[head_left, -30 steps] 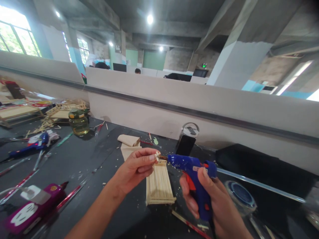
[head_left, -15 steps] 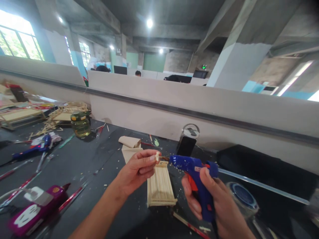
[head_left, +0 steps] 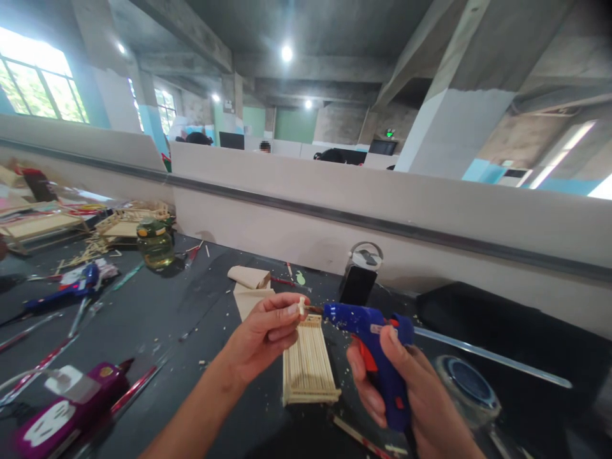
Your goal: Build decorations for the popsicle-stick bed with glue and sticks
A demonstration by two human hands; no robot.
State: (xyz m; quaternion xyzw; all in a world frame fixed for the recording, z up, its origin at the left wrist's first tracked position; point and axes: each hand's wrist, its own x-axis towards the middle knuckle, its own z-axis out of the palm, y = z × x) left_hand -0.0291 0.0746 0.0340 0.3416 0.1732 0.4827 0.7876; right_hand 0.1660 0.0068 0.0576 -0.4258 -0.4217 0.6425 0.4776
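Note:
Between thumb and fingers, my left hand pinches a small pale wooden piece. My right hand grips a blue hot glue gun with a red trigger. The gun's nozzle points left and meets or nearly meets the small piece; I cannot tell if they touch. A clear glue stick juts from the gun's back. Below the hands, a flat panel of thin wooden sticks lies on the dark table, its far end partly covered by my left hand.
A phone on a stand stands near the partition. At right sits a round lidded jar. Leftward are a purple power strip, another glue gun, a bottle of yellowish liquid and wooden stick frames. Brown paper lies behind my left hand.
The glue gun has shifted slightly left and down in my right hand. My left hand keeps its pinch on the small piece, nearly in place. The view has tilted a little.

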